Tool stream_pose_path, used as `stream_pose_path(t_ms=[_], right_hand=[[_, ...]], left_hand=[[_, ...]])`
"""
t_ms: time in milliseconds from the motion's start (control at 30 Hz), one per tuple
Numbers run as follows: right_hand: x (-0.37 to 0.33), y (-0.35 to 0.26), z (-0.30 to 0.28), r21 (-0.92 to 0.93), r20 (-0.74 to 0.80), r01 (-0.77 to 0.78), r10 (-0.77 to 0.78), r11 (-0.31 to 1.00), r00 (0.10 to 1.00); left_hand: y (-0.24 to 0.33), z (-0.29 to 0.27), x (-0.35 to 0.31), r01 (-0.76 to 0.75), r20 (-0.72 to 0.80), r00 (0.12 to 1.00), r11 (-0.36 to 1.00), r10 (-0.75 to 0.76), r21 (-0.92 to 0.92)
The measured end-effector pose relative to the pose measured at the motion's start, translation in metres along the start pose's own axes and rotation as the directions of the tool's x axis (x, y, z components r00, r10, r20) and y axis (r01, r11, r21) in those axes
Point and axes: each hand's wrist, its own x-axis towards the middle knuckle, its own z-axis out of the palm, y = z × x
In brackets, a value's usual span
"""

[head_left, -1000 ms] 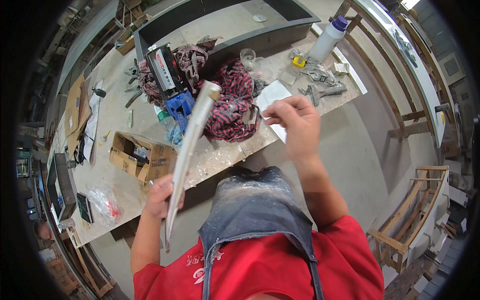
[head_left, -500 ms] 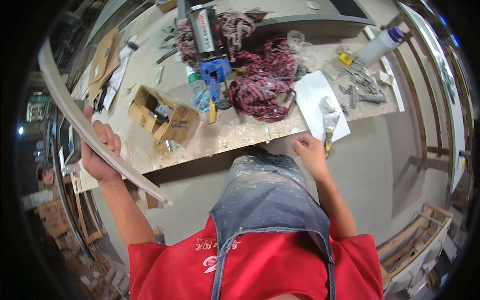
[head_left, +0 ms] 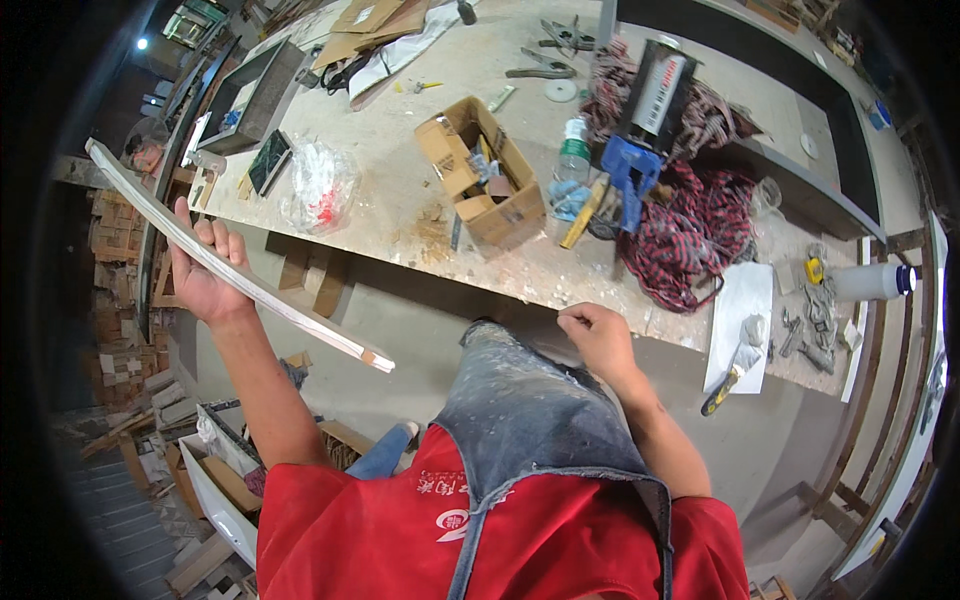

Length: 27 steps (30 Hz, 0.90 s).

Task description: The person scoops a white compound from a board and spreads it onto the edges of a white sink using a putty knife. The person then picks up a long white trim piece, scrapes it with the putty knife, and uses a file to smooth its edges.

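A long, pale, slightly curved strip of wood moulding (head_left: 255,290) slants across the left side, its near end showing bare wood. My left hand (head_left: 212,275) grips it around the middle, fingers curled over it. Close to the table's front edge is my right hand (head_left: 600,345), its fingers curled in, with nothing visible in them. Behind the hands spreads a worktable (head_left: 375,215). On it stand an open cardboard box (head_left: 510,228) with small tools and a blue caulking gun (head_left: 632,175) holding a dark cartridge.
Red-black striped cloth (head_left: 695,235) lies beside the caulking gun. A paintbrush (head_left: 735,375) rests on white paper at the table's edge. Near the right side is a white bottle (head_left: 872,282) with a purple cap. Plastic wrap (head_left: 320,190) and a dark frame (head_left: 268,165) lie on the left.
My view has turned to the left, so the table's things sit farther right. My left hand still holds the strip, now lying flatter. The right hand stays curled near the table edge.
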Motion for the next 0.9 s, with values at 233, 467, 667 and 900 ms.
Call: stream_pose_path(t_ms=[233,467,667,900], right_hand=[[0.076,-0.024,0.102,-0.168,0.015,0.097,-0.096,0.981,0.995],[0.162,-0.063,0.223,-0.256,-0.159,-0.027,-0.015,0.966,0.987],[0.273,-0.095,0.273,-0.54,-0.293,-0.032,-0.153,0.841,0.944],[0.32,-0.088,0.293,-0.662,-0.292,-0.1,-0.132,0.743,0.947]], left_hand=[[-0.051,-0.106,0.086,0.043,-0.128,0.991,0.998,-0.049,-0.047],[-0.119,-0.211,0.175,0.24,-0.218,0.938,0.959,-0.269,-0.149],[-0.154,-0.252,0.219,0.364,-0.161,0.891,0.88,-0.424,-0.304],[-0.176,-0.26,0.245,0.411,-0.112,0.865,0.818,-0.489,-0.402]])
